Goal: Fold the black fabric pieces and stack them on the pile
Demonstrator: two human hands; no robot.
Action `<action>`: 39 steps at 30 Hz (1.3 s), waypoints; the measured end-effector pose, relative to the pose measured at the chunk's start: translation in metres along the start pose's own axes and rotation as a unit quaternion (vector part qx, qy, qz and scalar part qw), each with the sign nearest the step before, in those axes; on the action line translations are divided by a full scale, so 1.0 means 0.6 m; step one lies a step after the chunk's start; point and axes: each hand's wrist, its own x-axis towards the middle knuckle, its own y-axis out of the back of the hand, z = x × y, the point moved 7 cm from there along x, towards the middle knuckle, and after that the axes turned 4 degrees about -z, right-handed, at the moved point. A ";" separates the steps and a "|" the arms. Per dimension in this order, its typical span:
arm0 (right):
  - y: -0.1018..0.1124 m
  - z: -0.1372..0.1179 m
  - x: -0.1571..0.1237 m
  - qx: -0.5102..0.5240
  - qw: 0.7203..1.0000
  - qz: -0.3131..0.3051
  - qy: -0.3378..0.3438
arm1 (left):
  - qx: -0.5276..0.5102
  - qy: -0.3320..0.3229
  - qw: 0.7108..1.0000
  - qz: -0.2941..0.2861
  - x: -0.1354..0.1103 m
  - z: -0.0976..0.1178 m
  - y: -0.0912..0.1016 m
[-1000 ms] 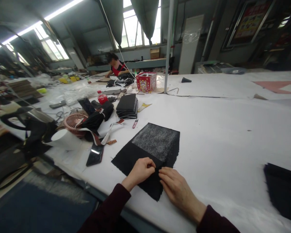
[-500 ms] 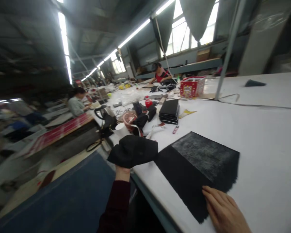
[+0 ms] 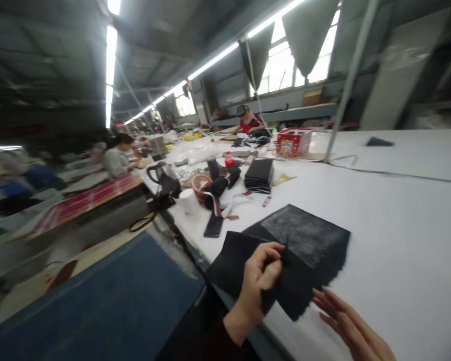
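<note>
My left hand (image 3: 252,288) is closed, its thumb and fingers pinching a black fabric piece (image 3: 227,265). This piece lies partly over the table's front edge and overlaps a larger black fabric sheet (image 3: 323,240). The sheet rests on the white table, with a greyish, fuzzy-looking area on top and a frayed right edge. Beside that frayed edge, my right hand (image 3: 355,326) has its fingers stretched out and holds nothing. Whether its fingertips touch the sheet I cannot tell.
A phone (image 3: 214,224), a white roll (image 3: 188,201), a pink fan (image 3: 201,185) and a stack of black pieces (image 3: 259,175) are on the table (image 3: 406,220). Farther back are a red box (image 3: 293,143), a metal pole (image 3: 351,80) and people at work. A blue surface (image 3: 97,296) is at left.
My left hand has brought the black fabric piece right and down onto the larger sheet. My right hand has come off the sheet's corner, its fingers now stretched. The phone has come into sight.
</note>
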 end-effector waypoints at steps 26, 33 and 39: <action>0.326 -0.043 -0.199 -0.380 0.884 0.227 -0.150 | 0.230 -0.338 0.823 -0.394 -0.051 0.045 -0.393; 0.212 -0.012 -0.046 -0.516 0.825 0.207 -0.101 | 0.237 -0.317 0.845 -0.359 -0.028 0.012 -0.425; 0.207 0.006 -0.036 -0.483 0.843 0.222 -0.085 | 0.212 -0.323 0.857 -0.340 -0.026 -0.005 -0.426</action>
